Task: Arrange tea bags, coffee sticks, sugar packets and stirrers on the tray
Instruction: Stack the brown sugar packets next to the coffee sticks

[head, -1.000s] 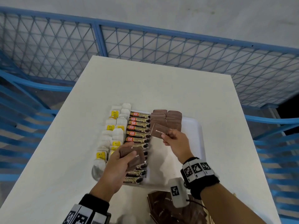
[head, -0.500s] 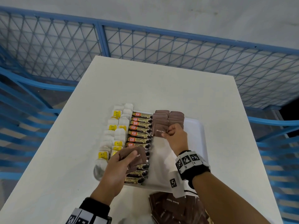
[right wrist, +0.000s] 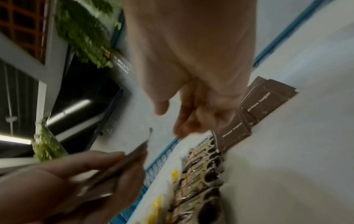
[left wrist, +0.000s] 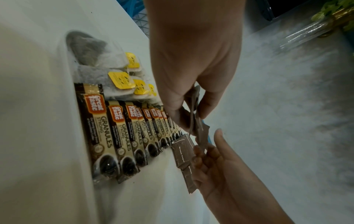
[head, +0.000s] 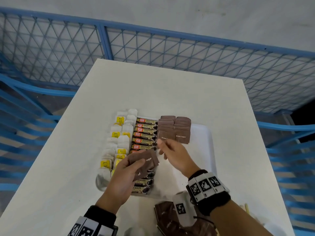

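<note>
Head view: my left hand (head: 125, 174) grips a small stack of sugar packets (head: 144, 163) above the coffee sticks (head: 144, 133). My right hand (head: 173, 155), fingers now loose and empty, has left its packet on the tray's (head: 204, 138) sugar rows (head: 173, 132) at twelve o'clock and reaches back.

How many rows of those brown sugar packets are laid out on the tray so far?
2: the left row beside the coffee sticks, the right row next to it, both at the tray's far end. Overlap may hide packets.
</note>
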### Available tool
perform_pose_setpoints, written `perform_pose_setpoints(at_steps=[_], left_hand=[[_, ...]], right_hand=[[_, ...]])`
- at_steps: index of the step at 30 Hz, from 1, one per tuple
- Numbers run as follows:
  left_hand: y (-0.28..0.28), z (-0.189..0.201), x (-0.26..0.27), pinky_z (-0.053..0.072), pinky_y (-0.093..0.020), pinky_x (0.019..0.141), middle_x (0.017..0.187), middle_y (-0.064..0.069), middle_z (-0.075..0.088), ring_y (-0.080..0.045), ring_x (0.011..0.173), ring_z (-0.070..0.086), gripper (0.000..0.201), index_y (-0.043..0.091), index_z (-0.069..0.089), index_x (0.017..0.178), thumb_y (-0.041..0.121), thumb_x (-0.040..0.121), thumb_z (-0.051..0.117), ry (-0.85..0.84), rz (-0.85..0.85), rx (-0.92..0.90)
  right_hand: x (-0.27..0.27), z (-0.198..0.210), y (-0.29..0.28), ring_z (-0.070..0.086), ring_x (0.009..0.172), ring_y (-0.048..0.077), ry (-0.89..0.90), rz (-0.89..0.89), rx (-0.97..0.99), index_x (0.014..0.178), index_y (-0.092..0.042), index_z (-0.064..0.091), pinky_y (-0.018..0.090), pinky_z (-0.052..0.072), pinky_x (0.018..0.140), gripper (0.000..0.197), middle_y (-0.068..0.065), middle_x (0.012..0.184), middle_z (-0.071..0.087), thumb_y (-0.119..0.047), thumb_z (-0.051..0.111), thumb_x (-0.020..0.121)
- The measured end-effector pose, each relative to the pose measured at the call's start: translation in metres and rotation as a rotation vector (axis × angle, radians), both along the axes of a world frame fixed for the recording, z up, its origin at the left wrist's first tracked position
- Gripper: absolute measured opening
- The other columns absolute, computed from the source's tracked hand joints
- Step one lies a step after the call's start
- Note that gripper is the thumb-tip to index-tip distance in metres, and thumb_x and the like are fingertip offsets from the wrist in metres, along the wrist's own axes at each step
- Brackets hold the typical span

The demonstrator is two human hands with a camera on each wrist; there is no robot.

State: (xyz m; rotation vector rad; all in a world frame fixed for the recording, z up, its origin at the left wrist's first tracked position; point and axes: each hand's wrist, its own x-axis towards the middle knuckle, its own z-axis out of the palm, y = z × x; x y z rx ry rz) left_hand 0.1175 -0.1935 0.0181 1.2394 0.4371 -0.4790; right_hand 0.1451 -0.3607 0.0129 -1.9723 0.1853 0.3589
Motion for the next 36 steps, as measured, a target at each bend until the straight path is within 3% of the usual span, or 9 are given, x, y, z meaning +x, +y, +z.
perform_pose_setpoints(at_steps=[3, 7, 15, 17, 21, 25, 29, 33, 36], left_hand=[[-0.004, 0.003, 0.0, 0.053, -0.024, 0.059, 0.086, -0.004, 0.074, -0.015, 0.076, 0.071, 0.023, 0.015, 0.069, 0.097, 0.0, 0.088, 0.055, -0.039, -0.049, 0.006], [-0.012, 0.003, -0.002, 0.054, -0.024, 0.059, 0.084, -0.005, 0.075, -0.016, 0.076, 0.071, 0.023, 0.018, 0.073, 0.089, 0.002, 0.087, 0.057, -0.044, -0.08, 0.0], [-0.018, -0.007, -0.002, 0.055, -0.03, 0.062, 0.09, -0.011, 0.07, -0.024, 0.081, 0.065, 0.024, 0.012, 0.065, 0.099, -0.005, 0.088, 0.052, 0.005, -0.059, 0.049], [-0.019, -0.008, -0.001, 0.056, -0.034, 0.068, 0.092, -0.01, 0.072, -0.022, 0.082, 0.068, 0.022, 0.01, 0.061, 0.103, -0.005, 0.087, 0.055, 0.002, -0.063, 0.048], [-0.022, -0.012, 0.003, 0.056, -0.035, 0.064, 0.094, -0.009, 0.073, -0.024, 0.08, 0.072, 0.019, 0.005, 0.055, 0.108, 0.003, 0.09, 0.055, -0.015, -0.089, 0.071], [-0.025, -0.012, 0.009, 0.054, -0.037, 0.07, 0.096, -0.012, 0.071, -0.022, 0.079, 0.071, 0.018, 0.002, 0.057, 0.109, 0.005, 0.093, 0.052, -0.011, -0.061, 0.035], [-0.024, -0.01, 0.015, 0.056, -0.035, 0.073, 0.099, -0.018, 0.066, -0.023, 0.087, 0.068, 0.026, 0.002, 0.057, 0.109, -0.009, 0.09, 0.044, 0.03, -0.047, -0.035], [-0.02, -0.01, 0.021, 0.057, -0.027, 0.069, 0.103, -0.018, 0.065, -0.023, 0.09, 0.066, 0.036, 0.008, 0.06, 0.109, -0.015, 0.087, 0.042, -0.015, -0.147, 0.034], [-0.021, -0.008, 0.029, 0.059, -0.028, 0.069, 0.101, -0.015, 0.066, -0.023, 0.085, 0.066, 0.036, 0.008, 0.06, 0.112, -0.015, 0.085, 0.05, -0.062, -0.177, 0.065]], right_hand=[[-0.015, 0.006, 0.003, 0.05, 0.047, -0.004, 0.103, 0.134, 0.232, 0.081, -0.018, 0.06, 0.009, 0.037, 0.048, 0.01, -0.012, 0.06, 0.058, -0.023, 0.059, 0.09], [-0.022, -0.008, -0.002, 0.054, 0.052, 0.003, 0.107, 0.077, 0.323, 0.078, -0.018, 0.062, 0.016, 0.044, 0.051, 0.011, -0.006, 0.063, 0.06, -0.01, 0.068, 0.083], [-0.02, -0.018, -0.04, 0.061, 0.056, 0.005, 0.11, -0.101, 0.266, 0.094, 0.002, 0.065, 0.017, 0.052, 0.06, 0.01, 0.004, 0.07, 0.062, -0.003, 0.064, 0.085], [-0.015, -0.02, -0.054, 0.061, 0.056, 0.007, 0.084, -0.186, 0.208, 0.092, -0.004, 0.065, 0.016, 0.051, 0.057, 0.007, 0.005, 0.072, 0.063, -0.003, 0.064, 0.085], [-0.002, -0.028, -0.076, 0.056, 0.059, 0.012, 0.026, -0.372, 0.072, 0.075, -0.013, 0.058, 0.016, 0.048, 0.053, 0.014, 0.001, 0.07, 0.062, -0.005, 0.065, 0.084], [0.012, -0.037, -0.085, 0.055, 0.062, 0.014, 0.023, -0.443, 0.0, 0.076, -0.014, 0.056, 0.024, 0.048, 0.061, 0.015, 0.002, 0.072, 0.062, -0.009, 0.069, 0.081], [0.021, -0.047, -0.086, 0.057, 0.07, 0.015, 0.068, -0.444, -0.045, 0.074, -0.02, 0.055, 0.034, 0.05, 0.075, 0.019, -0.004, 0.072, 0.062, -0.014, 0.073, 0.077], [0.023, -0.049, -0.083, 0.051, 0.064, 0.01, 0.042, -0.474, -0.1, 0.078, -0.015, 0.054, 0.017, 0.042, 0.06, 0.019, -0.005, 0.069, 0.054, -0.014, 0.072, 0.079], [0.021, -0.045, -0.082, 0.049, 0.065, 0.003, 0.013, -0.466, -0.136, 0.094, -0.01, 0.054, 0.013, 0.037, 0.057, 0.024, -0.006, 0.07, 0.052, -0.016, 0.072, 0.079]])
